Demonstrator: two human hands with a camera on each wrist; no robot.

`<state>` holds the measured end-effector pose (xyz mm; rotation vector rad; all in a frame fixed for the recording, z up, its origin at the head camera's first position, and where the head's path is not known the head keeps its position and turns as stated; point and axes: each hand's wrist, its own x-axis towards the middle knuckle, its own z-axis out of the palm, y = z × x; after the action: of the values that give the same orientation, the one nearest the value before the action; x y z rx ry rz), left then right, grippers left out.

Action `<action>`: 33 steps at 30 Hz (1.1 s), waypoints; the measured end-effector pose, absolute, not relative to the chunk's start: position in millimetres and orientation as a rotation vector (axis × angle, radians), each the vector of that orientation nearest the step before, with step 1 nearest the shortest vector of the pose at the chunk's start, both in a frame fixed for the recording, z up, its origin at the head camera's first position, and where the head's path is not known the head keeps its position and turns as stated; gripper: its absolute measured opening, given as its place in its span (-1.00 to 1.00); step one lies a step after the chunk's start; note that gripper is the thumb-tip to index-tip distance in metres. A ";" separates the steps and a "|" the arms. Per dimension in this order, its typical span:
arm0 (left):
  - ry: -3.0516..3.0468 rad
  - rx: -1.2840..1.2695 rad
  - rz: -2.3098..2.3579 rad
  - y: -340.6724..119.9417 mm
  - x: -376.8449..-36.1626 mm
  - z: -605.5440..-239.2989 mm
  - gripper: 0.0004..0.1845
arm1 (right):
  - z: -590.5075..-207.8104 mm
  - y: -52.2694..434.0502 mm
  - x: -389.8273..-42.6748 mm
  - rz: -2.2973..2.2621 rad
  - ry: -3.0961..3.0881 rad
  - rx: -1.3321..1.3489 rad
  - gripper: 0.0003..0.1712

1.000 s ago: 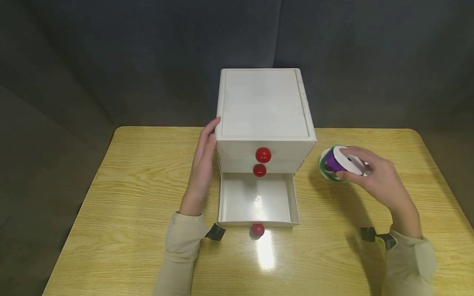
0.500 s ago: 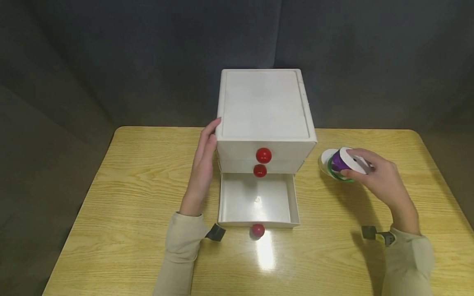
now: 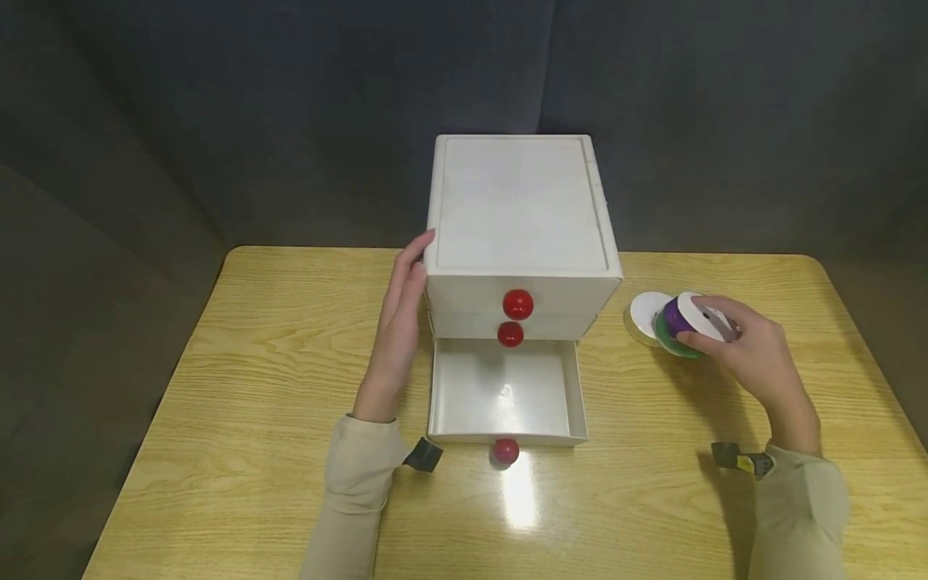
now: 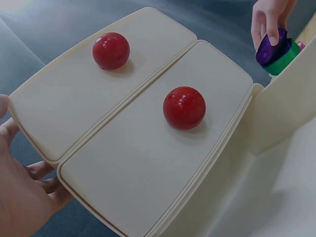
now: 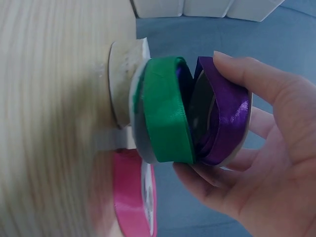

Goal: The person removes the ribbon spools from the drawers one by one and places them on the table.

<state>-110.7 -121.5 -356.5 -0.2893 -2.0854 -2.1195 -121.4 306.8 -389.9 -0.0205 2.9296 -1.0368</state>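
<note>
Step in hand: your right hand (image 3: 754, 358) curls its fingers round a purple ribbon spool (image 3: 681, 316), holding it against a green ribbon spool (image 5: 168, 116) at the right of the worktop (image 3: 254, 387), to the right of the drawer unit.
Right grip: clamped on the purple spool, thumb on top, fingers beneath.
Left grip: your left hand (image 3: 395, 334) lies flat and straight-fingered against the left side of the white drawer unit (image 3: 518, 209), steadying it.
Next move, as a judgement: lifting the purple spool clear calls for parting it cleanly from the green one it presses on.
Bottom drawer (image 3: 505, 392): pulled out toward you, nothing in it, red knob (image 3: 504, 451) at its near edge.
Upper drawers: both closed, each with a red knob.
Around: a white spool (image 3: 645, 316) just left of the stack; a pink spool (image 5: 133, 195) beside it.
In the way: the drawer's right wall stands between spools and drawer floor.
</note>
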 end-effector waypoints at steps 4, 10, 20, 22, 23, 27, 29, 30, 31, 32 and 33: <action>-2.086 -0.291 -2.113 -121.4 -110.9 -356.5 -0.45 | -396.0 311.5 -123.0 -1.039 2.933 -0.003 -0.26; -2.094 -0.291 -2.105 -121.7 -111.0 -357.3 -0.45 | -404.9 321.4 -125.5 -1.021 2.899 0.062 -0.21; -2.089 -0.288 -2.112 -121.6 -111.0 -357.1 -0.45 | -408.2 331.4 -125.9 -1.038 2.843 0.128 -0.16; -2.091 -0.284 -2.112 -121.6 -111.0 -357.1 -0.45 | -408.5 332.3 -126.0 -1.027 2.848 0.124 -0.16; -2.094 -0.279 -2.111 -121.7 -110.9 -357.1 -0.45 | -408.8 332.7 -126.0 -1.022 2.853 0.121 -0.16; -2.100 -0.264 -2.113 -122.1 -110.7 -357.1 -0.45 | -410.3 334.5 -125.8 -0.995 2.875 0.115 -0.17; -2.103 -0.259 -2.114 -122.1 -110.7 -357.1 -0.45 | -410.7 335.3 -125.5 -0.985 2.880 0.121 -0.17; -2.103 -0.261 -2.114 -122.0 -110.7 -356.9 -0.45 | -410.7 335.6 -125.4 -0.980 2.881 0.125 -0.16; -2.104 -0.263 -2.113 -121.9 -110.7 -356.7 -0.45 | -410.6 336.0 -125.3 -0.978 2.877 0.131 -0.16; -2.107 -0.264 -2.110 -121.9 -110.9 -356.7 -0.45 | -410.4 336.5 -125.2 -0.976 2.877 0.135 -0.15; -2.107 -0.268 -2.108 -121.7 -111.0 -356.5 -0.45 | -410.3 336.5 -124.9 -0.975 2.875 0.139 -0.15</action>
<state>-111.0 -121.7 -356.5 -0.2683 -2.1070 -2.1077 -124.9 336.5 -410.3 0.1392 2.8755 -0.9754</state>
